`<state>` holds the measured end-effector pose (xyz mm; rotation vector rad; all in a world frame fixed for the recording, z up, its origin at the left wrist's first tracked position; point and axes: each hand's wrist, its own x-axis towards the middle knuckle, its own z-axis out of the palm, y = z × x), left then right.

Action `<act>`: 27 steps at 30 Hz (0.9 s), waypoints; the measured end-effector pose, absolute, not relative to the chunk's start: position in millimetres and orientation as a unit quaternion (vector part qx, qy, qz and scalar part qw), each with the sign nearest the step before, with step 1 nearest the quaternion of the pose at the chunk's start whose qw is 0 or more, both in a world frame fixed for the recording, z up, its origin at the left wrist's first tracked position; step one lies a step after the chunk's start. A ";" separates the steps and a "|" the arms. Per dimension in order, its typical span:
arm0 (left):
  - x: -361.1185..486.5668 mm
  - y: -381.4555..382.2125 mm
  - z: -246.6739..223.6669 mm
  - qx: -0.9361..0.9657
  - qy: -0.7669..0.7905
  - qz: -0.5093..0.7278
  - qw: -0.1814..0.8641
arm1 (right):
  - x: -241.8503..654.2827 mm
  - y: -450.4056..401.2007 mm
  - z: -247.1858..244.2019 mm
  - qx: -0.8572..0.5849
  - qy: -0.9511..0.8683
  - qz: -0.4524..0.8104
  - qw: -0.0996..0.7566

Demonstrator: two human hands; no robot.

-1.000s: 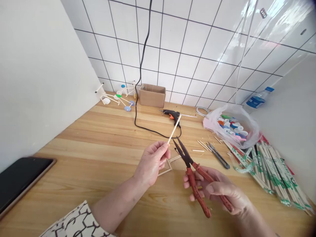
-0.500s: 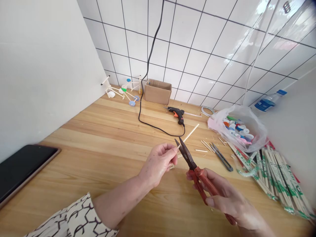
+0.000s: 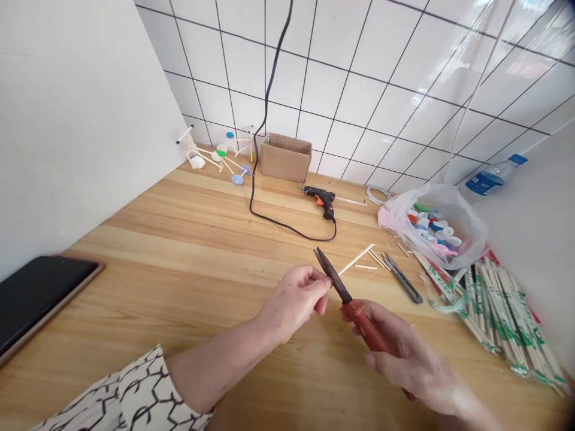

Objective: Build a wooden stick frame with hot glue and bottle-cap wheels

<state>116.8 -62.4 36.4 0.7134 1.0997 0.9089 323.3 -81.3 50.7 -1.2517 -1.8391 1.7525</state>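
Note:
My left hand [image 3: 294, 302] pinches the near end of a thin wooden stick [image 3: 356, 259] between thumb and fingertips. From there the stick points away to the right, over the tabletop. My right hand [image 3: 399, 350] is wrapped round the red handles of a pair of long-nosed pliers [image 3: 335, 278]. The dark jaws cross the stick right beside my left fingertips and look closed or nearly so. The exact spot where jaws and stick meet is partly hidden by my left fingers and the jaws.
A black glue gun [image 3: 321, 200] lies beyond my hands, its cord looping left. On the right are snips [image 3: 401, 278], stick offcuts [image 3: 366, 267], a bag of bottle caps [image 3: 476, 236] and wrapped chopsticks [image 3: 507, 317]. A cardboard box [image 3: 285, 161] stands by the wall; a phone [image 3: 40, 299] lies left.
The pliers' jaws have come together from a wide V and turned edge-on. The stick's far end has swung lower and to the right.

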 end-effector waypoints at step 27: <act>109.8 -57.7 33.4 0.419 0.475 0.386 0.671 | 317.5 -79.2 58.2 -0.458 -0.612 0.620 0.178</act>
